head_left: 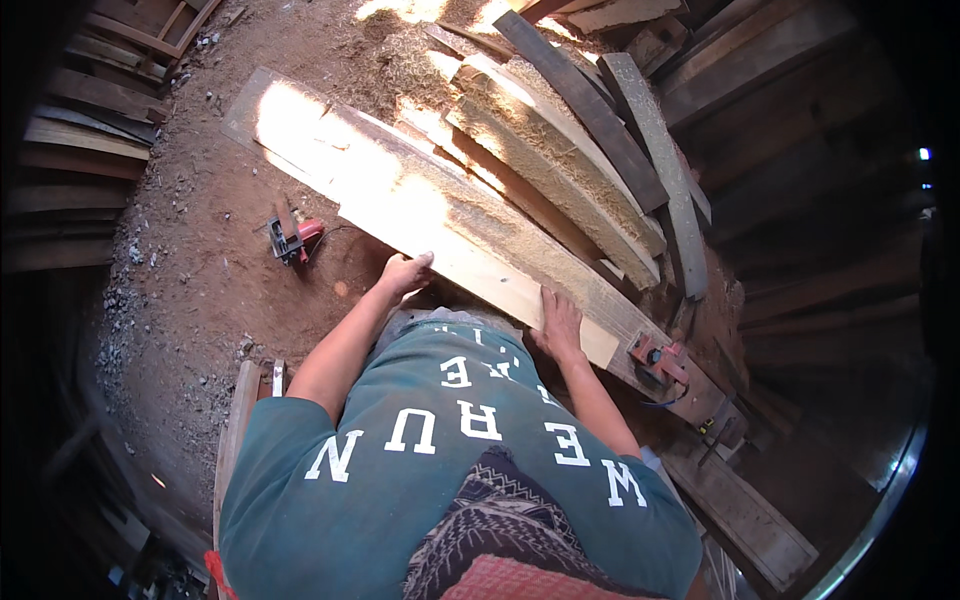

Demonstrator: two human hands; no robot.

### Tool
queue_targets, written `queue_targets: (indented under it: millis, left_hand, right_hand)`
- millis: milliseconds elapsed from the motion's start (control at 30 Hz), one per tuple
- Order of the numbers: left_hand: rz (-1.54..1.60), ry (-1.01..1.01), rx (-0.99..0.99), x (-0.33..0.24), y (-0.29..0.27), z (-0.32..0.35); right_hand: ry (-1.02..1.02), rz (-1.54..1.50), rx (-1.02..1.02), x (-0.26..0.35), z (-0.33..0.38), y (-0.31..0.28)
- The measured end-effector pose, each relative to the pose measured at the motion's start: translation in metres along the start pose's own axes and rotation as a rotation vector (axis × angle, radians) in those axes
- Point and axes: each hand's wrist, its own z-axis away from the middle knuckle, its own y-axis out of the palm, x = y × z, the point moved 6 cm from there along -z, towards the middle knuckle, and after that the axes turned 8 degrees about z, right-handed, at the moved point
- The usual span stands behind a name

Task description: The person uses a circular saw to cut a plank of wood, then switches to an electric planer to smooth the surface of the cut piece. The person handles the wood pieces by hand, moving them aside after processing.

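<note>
A pale, smooth wooden board (500,280) lies along the near side of a long sawdust-covered bench plank (520,238). My left hand (406,274) grips the board's near edge, thumb on top and the other fingers hidden below. Further right, my right hand (560,318) holds the same edge, with its fingers over the upper face. Strong sunlight washes out the board's far left part. A red and dark power tool (660,362) rests on the bench just past the board's right end.
Several thick timbers (560,175) with sawdust on them are piled beyond the bench. On the dirt floor at left sits another red power tool (294,238) with a cord. Stacked planks (85,150) stand at the far left. A loose board (745,515) lies at lower right.
</note>
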Motion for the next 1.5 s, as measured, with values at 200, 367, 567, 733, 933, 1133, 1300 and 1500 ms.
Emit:
queue_targets:
  millis: [200,367,567,733,933,1133,1300,1500]
  left_hand:
    - [-0.419,0.191,-0.133,-0.012,0.012,0.010]
    - [-0.479,0.332,-0.314,-0.044,-0.001,-0.011]
    - [-0.639,0.523,-0.532,-0.089,-0.049,-0.056]
    - [-0.533,0.577,-0.504,-0.069,-0.078,-0.042]
    - [-0.362,0.097,-0.277,0.092,-0.141,-0.042]
    - [-0.513,-0.330,-0.308,0.266,-0.023,0.020]
    - [-0.560,-0.198,-0.275,0.325,0.041,0.011]
    - [-0.740,-0.045,-0.039,0.330,0.142,0.012]
  right_hand:
    - [0.022,0.077,-0.082,-0.009,0.008,0.013]
    - [-0.043,0.081,-0.179,0.014,-0.026,0.006]
    - [-0.031,0.030,-0.144,0.045,-0.071,-0.002]
    - [0.117,-0.108,-0.231,0.005,-0.033,-0.017]
    - [0.548,-0.118,-0.444,-0.163,0.061,0.003]
    - [0.801,-0.198,-0.580,-0.351,0.182,0.000]
    - [0.511,-0.383,-0.202,-0.462,0.210,0.069]
    - [0.270,-0.460,-0.203,-0.478,0.164,0.086]
